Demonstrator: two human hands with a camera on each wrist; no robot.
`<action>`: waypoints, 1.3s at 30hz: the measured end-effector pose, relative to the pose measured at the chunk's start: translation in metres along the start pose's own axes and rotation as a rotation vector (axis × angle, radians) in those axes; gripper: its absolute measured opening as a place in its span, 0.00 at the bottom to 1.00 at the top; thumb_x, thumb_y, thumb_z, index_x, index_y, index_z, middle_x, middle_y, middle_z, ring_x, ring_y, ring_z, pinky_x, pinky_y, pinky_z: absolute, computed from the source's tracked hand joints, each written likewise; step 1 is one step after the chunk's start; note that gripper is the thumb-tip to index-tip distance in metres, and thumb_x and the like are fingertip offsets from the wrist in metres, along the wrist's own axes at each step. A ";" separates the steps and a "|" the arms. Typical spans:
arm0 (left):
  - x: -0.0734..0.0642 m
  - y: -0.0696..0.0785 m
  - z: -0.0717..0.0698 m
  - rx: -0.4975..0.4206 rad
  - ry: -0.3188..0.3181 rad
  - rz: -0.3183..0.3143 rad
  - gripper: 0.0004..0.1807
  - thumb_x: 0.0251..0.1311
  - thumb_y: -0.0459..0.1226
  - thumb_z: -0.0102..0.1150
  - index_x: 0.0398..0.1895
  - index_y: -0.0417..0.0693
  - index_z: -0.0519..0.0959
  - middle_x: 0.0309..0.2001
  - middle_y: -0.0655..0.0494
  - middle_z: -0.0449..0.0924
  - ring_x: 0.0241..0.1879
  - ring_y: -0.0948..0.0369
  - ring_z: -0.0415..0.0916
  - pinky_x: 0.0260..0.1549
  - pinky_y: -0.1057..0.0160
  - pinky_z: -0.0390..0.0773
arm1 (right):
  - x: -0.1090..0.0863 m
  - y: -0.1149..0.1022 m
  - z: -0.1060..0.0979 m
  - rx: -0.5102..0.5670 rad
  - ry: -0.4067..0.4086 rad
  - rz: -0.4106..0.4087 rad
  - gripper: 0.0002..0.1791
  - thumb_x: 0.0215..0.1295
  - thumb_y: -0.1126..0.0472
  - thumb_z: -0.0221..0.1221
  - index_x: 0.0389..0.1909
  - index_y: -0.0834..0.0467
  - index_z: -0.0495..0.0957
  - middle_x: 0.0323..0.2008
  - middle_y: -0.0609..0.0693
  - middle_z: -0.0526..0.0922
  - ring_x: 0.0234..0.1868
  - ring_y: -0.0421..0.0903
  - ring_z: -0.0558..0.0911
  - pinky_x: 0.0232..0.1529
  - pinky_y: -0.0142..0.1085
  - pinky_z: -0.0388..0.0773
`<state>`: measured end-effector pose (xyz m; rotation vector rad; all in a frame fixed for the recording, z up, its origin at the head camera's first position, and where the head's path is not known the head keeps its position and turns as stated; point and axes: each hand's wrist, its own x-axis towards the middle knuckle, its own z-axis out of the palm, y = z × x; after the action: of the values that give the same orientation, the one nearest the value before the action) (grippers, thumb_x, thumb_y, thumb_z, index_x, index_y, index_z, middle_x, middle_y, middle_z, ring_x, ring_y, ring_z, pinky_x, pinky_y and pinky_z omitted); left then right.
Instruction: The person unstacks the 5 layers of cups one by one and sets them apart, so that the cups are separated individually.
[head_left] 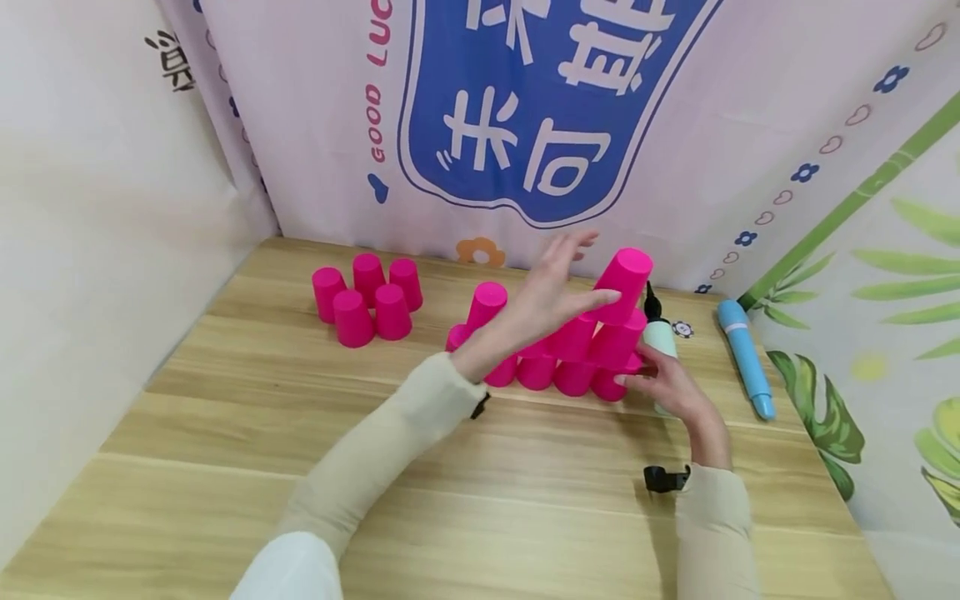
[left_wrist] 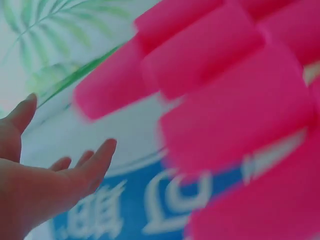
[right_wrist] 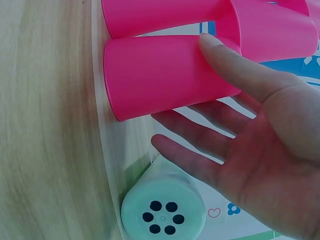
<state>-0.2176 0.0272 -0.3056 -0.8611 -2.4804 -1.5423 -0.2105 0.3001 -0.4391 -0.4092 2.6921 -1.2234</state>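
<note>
Pink plastic cups stand upside down in a stacked wall on the table. A single top cup (head_left: 628, 279) sits at the right end of the wall. Beside that cup, my left hand (head_left: 542, 302) is spread with its fingers apart; the left wrist view shows a gap between the hand (left_wrist: 60, 185) and the cup (left_wrist: 117, 82). Low on the right, my right hand (head_left: 670, 385) holds the end cup of the bottom row (right_wrist: 165, 75), thumb on its near side and fingers behind it. Part of those fingers is hidden by the cup.
Several more pink cups (head_left: 354, 321) stand upside down in a group at the left. A mint-green bottle (right_wrist: 162, 207) with a black top is close behind my right hand. Farther right lies a blue pen-shaped object (head_left: 745, 358). A printed cloth (head_left: 315, 150) hangs along the back edge.
</note>
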 end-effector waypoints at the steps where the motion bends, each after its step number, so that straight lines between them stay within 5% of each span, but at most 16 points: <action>1: 0.007 -0.002 0.008 -0.008 -0.012 -0.036 0.44 0.56 0.45 0.68 0.72 0.51 0.56 0.67 0.53 0.61 0.62 0.58 0.64 0.54 0.60 0.75 | 0.000 0.001 0.001 -0.001 0.001 0.004 0.35 0.64 0.55 0.62 0.70 0.56 0.62 0.57 0.58 0.74 0.55 0.56 0.73 0.56 0.51 0.72; 5: 0.023 -0.010 0.032 -0.001 -0.014 -0.135 0.46 0.54 0.49 0.68 0.73 0.53 0.55 0.68 0.54 0.59 0.64 0.58 0.62 0.55 0.54 0.74 | -0.001 0.002 0.001 0.002 -0.005 0.014 0.36 0.64 0.54 0.62 0.71 0.55 0.62 0.57 0.58 0.75 0.56 0.57 0.73 0.57 0.53 0.72; 9: 0.033 -0.014 0.045 0.010 0.020 -0.152 0.45 0.54 0.50 0.68 0.72 0.51 0.57 0.66 0.53 0.60 0.63 0.58 0.62 0.57 0.56 0.73 | 0.001 0.004 -0.002 0.007 0.006 0.002 0.34 0.64 0.56 0.63 0.70 0.55 0.63 0.56 0.58 0.75 0.56 0.56 0.74 0.57 0.52 0.72; 17: 0.042 -0.021 0.051 -0.017 0.021 -0.179 0.37 0.56 0.46 0.68 0.66 0.48 0.64 0.57 0.54 0.68 0.55 0.60 0.68 0.47 0.65 0.77 | 0.004 0.002 -0.001 0.001 -0.003 -0.001 0.34 0.63 0.57 0.64 0.69 0.56 0.64 0.56 0.57 0.75 0.55 0.56 0.74 0.55 0.51 0.74; 22: 0.040 -0.017 0.042 -0.045 0.018 -0.141 0.35 0.56 0.43 0.67 0.65 0.46 0.64 0.56 0.53 0.70 0.53 0.60 0.71 0.45 0.67 0.77 | 0.003 0.003 -0.001 0.001 0.009 -0.018 0.34 0.63 0.58 0.64 0.68 0.58 0.64 0.55 0.59 0.76 0.54 0.57 0.75 0.55 0.49 0.74; 27: 0.024 -0.012 0.007 -0.079 0.120 -0.039 0.34 0.56 0.39 0.68 0.64 0.44 0.65 0.55 0.51 0.71 0.52 0.58 0.72 0.44 0.68 0.78 | 0.001 0.004 -0.002 0.002 0.028 -0.055 0.32 0.63 0.61 0.63 0.66 0.64 0.66 0.54 0.61 0.77 0.54 0.58 0.76 0.54 0.46 0.74; 32: -0.010 -0.024 -0.048 -0.005 0.358 0.017 0.34 0.54 0.37 0.69 0.63 0.42 0.66 0.54 0.49 0.72 0.52 0.57 0.73 0.45 0.65 0.79 | -0.001 0.001 -0.004 -0.011 0.037 -0.035 0.34 0.63 0.59 0.64 0.68 0.63 0.63 0.54 0.61 0.76 0.53 0.58 0.77 0.51 0.36 0.75; 35: -0.038 -0.043 -0.085 0.030 0.480 -0.043 0.33 0.54 0.36 0.69 0.63 0.41 0.66 0.56 0.47 0.72 0.53 0.55 0.73 0.47 0.60 0.79 | 0.000 0.000 -0.003 -0.009 0.028 -0.030 0.35 0.63 0.58 0.63 0.68 0.64 0.62 0.56 0.62 0.75 0.54 0.58 0.76 0.52 0.36 0.75; 39: -0.081 -0.075 -0.131 0.039 0.590 -0.264 0.34 0.58 0.39 0.65 0.65 0.42 0.63 0.59 0.46 0.71 0.56 0.52 0.71 0.53 0.55 0.76 | 0.001 0.002 0.000 -0.005 0.007 -0.018 0.35 0.64 0.57 0.63 0.68 0.63 0.62 0.58 0.62 0.74 0.56 0.59 0.74 0.52 0.34 0.74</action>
<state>-0.2154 -0.1426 -0.3315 -0.0411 -2.2211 -1.5265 -0.2119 0.3005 -0.4406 -0.4310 2.7038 -1.2256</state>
